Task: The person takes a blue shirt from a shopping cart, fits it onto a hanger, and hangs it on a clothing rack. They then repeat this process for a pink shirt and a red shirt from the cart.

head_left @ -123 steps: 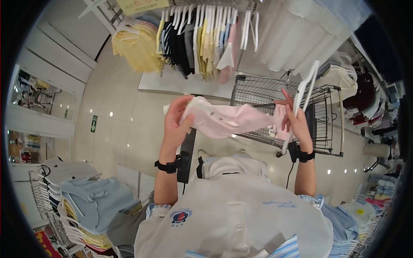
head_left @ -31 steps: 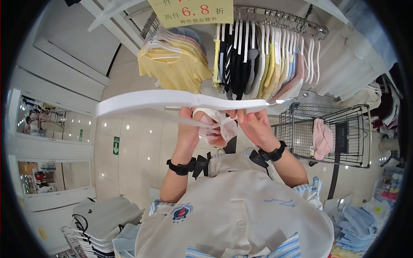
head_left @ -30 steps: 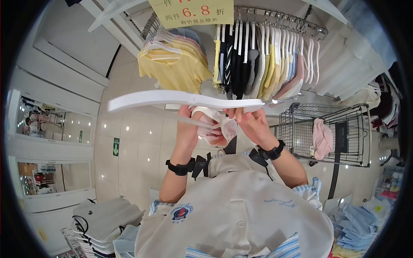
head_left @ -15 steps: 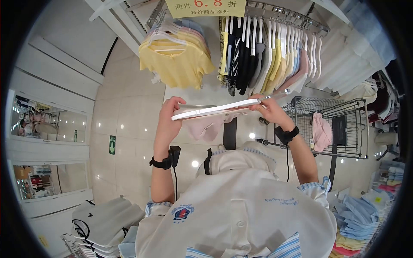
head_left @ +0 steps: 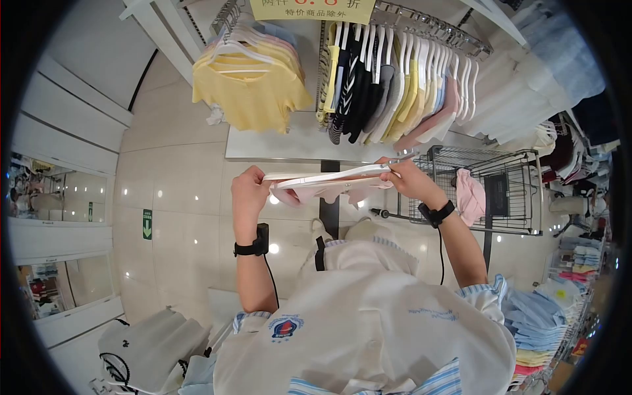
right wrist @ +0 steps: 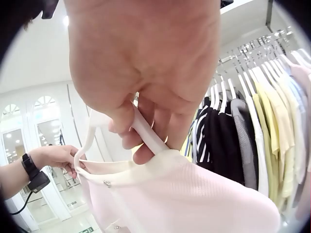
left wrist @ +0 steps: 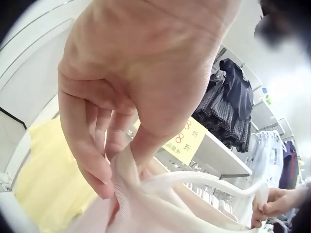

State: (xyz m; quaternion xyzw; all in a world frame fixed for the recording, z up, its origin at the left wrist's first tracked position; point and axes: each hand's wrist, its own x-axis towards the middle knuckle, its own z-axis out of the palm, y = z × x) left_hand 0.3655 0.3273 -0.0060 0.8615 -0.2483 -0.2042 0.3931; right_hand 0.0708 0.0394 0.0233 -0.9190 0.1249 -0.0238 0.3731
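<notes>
My left hand [head_left: 251, 189] pinches the cream neck edge of a pale pink knit top [right wrist: 160, 194] between thumb and fingers. In the left wrist view, one end of the white hanger [left wrist: 209, 180] reaches the neckline beside that thumb. The right hand [head_left: 409, 179] grips the hanger near its hook, its curled fingers close over the cream collar. The right wrist view shows small shiny buttons down the top's front, and a shoulder of the top spread over the hanger's right end. Both hands are held out at chest height with the top hanging between them.
A wire shopping cart [head_left: 530, 191] with a pink garment [head_left: 470, 197] in it stands at the right. Ahead are a rack of hung clothes [head_left: 388, 92] and yellow tops [head_left: 250, 92]. Folded blue clothes [head_left: 536, 316] lie at the lower right, a grey garment [head_left: 158, 345] lower left.
Earlier the left hand held the top apart from the hanger in the right. The hands then came together at the neckline; now they are spread apart, with the hanger in the neckline.
</notes>
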